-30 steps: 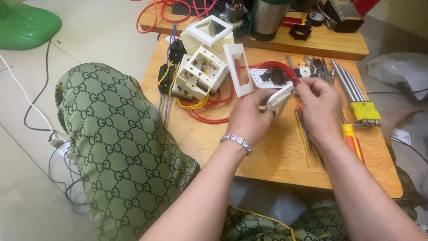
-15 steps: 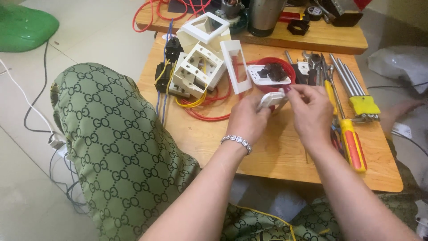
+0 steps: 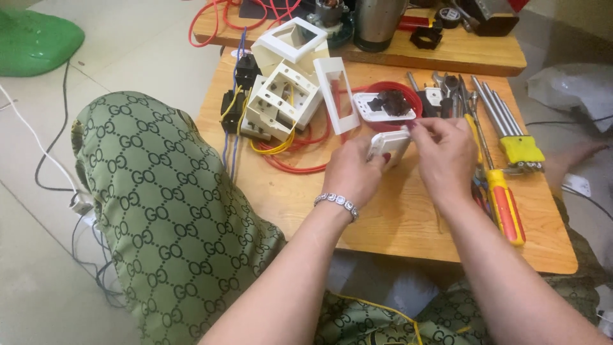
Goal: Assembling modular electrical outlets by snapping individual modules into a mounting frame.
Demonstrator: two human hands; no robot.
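My left hand point(image 3: 353, 171) and my right hand point(image 3: 445, 155) together hold a small white plastic switch part point(image 3: 391, 145) just above the low wooden table point(image 3: 383, 211). The left hand grips it from below and behind. Fingertips of the right hand pinch its upper right corner. Right behind the hands stands a red bowl point(image 3: 391, 108) with a white plate and small black parts in it. A white rectangular frame point(image 3: 337, 94) leans next to the bowl.
White wall boxes point(image 3: 281, 105) with yellow and red wires lie at the table's back left. A red-handled screwdriver point(image 3: 504, 201), a yellow-handled key set point(image 3: 518, 148) and other metal tools lie on the right. My knee in green patterned cloth point(image 3: 159, 204) is at the left. A steel cup point(image 3: 378, 22) stands on a second board behind.
Both hands with the white part have stayed over the table's middle while my view shifted a little. The right fingers have moved up to the part's top corner.
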